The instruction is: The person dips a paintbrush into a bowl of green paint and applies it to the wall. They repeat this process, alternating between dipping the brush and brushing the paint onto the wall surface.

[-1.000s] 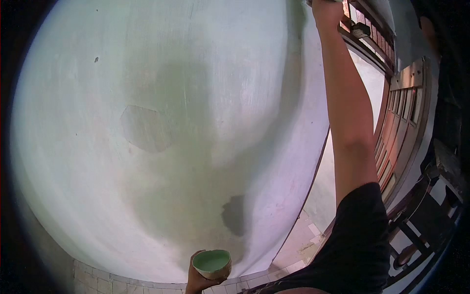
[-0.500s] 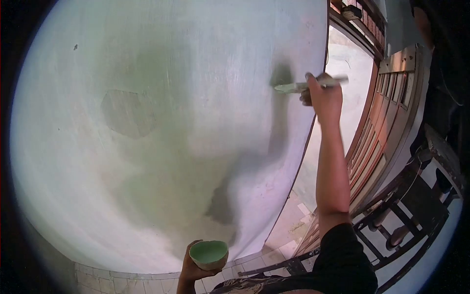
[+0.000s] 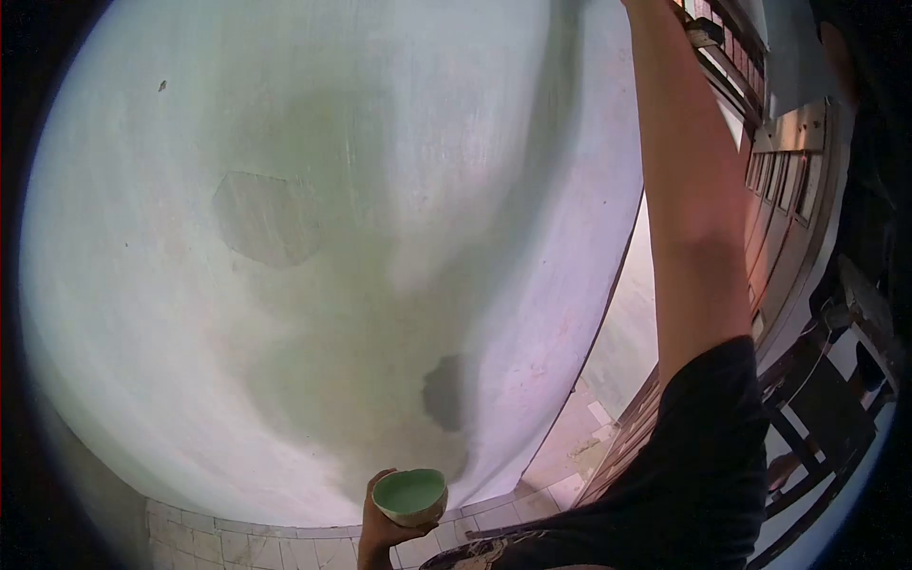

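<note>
My left hand (image 3: 380,524) is wrapped round a small bowl (image 3: 429,516) low in the view, its fingers under and beside it. Light green paint (image 3: 410,491) fills much of the bowl, which is held a little away from the wall (image 3: 494,332). The wall is pale, with greenish streaks and a grey angular patch (image 3: 269,220) left of centre. My right arm (image 3: 698,218) is stretched up along the wall's right edge. The right hand lies beyond the top of the frame, and whatever it holds is hidden.
Right of the wall is an opening, with a slatted wooden door (image 3: 774,204) beside it. A dark chair (image 3: 826,408) stands at the lower right, and part of another person (image 3: 841,62) shows at the far right. Floor tiles (image 3: 275,549) run below the wall.
My right hand, which held a paintbrush against the wall, has risen out of view at the top. The left hand still holds the bowl, and the view has shifted slightly.
</note>
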`<state>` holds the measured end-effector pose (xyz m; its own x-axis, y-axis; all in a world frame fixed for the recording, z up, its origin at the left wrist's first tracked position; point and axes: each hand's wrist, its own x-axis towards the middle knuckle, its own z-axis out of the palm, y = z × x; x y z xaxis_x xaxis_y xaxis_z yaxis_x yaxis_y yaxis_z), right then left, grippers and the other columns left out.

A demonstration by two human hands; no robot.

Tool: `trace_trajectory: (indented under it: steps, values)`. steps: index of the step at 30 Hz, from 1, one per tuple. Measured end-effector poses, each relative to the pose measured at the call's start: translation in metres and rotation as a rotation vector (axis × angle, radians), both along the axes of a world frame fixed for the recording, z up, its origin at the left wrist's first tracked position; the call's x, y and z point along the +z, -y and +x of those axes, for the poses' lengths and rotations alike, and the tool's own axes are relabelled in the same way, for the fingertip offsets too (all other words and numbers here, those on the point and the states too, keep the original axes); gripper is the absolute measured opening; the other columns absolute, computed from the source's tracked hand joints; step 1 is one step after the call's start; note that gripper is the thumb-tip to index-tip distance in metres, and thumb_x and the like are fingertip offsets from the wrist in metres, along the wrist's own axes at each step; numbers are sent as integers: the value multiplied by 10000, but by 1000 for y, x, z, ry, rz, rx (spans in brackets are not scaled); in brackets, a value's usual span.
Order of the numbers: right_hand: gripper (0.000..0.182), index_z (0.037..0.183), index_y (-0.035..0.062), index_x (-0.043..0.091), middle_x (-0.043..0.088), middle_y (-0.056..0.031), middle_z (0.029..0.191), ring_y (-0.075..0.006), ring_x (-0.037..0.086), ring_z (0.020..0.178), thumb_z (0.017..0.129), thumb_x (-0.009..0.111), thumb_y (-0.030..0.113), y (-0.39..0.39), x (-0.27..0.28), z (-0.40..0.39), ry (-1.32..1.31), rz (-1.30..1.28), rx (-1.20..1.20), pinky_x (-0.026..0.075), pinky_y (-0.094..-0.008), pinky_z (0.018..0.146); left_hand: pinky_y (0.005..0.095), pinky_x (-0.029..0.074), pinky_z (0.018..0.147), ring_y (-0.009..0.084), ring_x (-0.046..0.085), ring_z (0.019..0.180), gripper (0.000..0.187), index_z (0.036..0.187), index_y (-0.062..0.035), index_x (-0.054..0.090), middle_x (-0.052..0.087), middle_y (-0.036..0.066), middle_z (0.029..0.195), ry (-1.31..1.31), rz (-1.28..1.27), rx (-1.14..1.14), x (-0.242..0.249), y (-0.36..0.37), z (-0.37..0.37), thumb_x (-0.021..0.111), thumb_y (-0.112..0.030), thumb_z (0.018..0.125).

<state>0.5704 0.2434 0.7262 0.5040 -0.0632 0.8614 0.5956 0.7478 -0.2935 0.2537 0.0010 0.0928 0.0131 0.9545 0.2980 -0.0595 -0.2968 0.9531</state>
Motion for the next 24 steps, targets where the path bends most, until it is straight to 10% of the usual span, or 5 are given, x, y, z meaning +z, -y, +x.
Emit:
trace_trajectory:
  steps: [6,12,14,21,24]
  values:
    - [337,831,-60,585,605,-143,706,-239,576,658,723,680,245,-42,-182,15,112,208,-36,457,-332,646,369,445,877,232,541,1019,1077,1202,9,303,545,129,1072,10,-15,75,6,7,-10,905,-228,340]
    - [227,690,-15,481,549,-117,620,-180,544,591,768,640,126,44,-379,-10,78,-332,-35,439,-319,566,360,443,885,232,542,1019,1047,1198,12,312,534,132,1086,-91,41,38,0,-2,-13,898,-249,370]
    - [221,674,-7,469,578,-112,644,-164,596,638,772,632,107,64,-384,-14,-284,-475,524,461,-325,581,357,446,886,233,528,1041,1043,1208,12,316,495,134,1126,-164,80,9,13,-5,-9,898,-259,386]
    - [566,925,-50,617,606,-253,896,-381,588,860,710,606,474,12,-243,-4,161,-626,-316,465,-406,766,374,456,880,244,529,1045,1008,1217,-1,335,478,133,1146,-94,132,-85,2,-11,-4,895,-219,408]
    - [330,868,-79,535,595,-120,689,-200,574,577,774,672,206,-22,-173,3,44,-135,-314,466,-332,551,379,456,885,248,533,1048,1000,1223,-12,329,484,137,1143,-53,113,-101,13,-7,2,891,-190,415]
